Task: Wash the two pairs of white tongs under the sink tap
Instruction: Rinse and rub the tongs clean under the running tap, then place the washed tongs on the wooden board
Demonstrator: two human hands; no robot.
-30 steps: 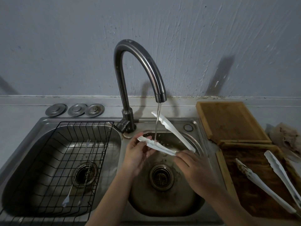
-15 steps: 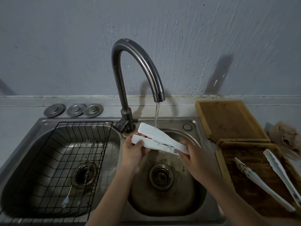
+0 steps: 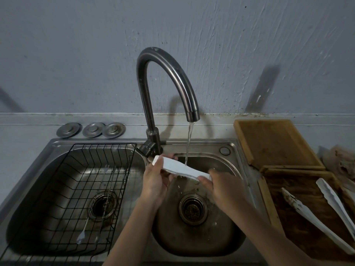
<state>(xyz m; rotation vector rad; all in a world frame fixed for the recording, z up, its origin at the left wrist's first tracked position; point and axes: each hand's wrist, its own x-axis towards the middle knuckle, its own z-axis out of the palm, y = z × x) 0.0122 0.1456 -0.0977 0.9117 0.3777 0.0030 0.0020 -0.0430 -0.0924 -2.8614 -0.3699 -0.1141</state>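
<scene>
White tongs (image 3: 181,168), first pair: held closed and roughly level over the right basin (image 3: 199,240) of the sink, spanning between my two hands. My left hand (image 3: 155,181) grips the left end, fingers curled round it with the thumb on the near side; my right hand (image 3: 224,189) pinches the right end, thumb on top and fingers wrapped beneath. Both hands are closed on this pair. Water (image 3: 189,143) runs in a thin stream from the curved tap (image 3: 167,73) and lands on the upper face of the tongs near their middle. Below them lies the right drain (image 3: 193,209).

Second pair of white tongs (image 3: 315,219): lying spread open on the dark wooden tray (image 3: 299,237) at the right of the sink, well apart from my hands. Its left arm shows brown soiling near the far tip.

Behind that tray, a lighter wooden tray (image 3: 276,143) sits against the wall ledge. Something brown and crumpled (image 3: 343,162) lies at the far right edge; I cannot tell what it is.

Left basin (image 3: 38,189): holds a black wire rack (image 3: 86,189), with two long thin metal utensils (image 3: 90,214) lying on it above the left drain (image 3: 103,205). Three round metal discs (image 3: 92,129) rest in a row on the ledge behind this basin.
</scene>
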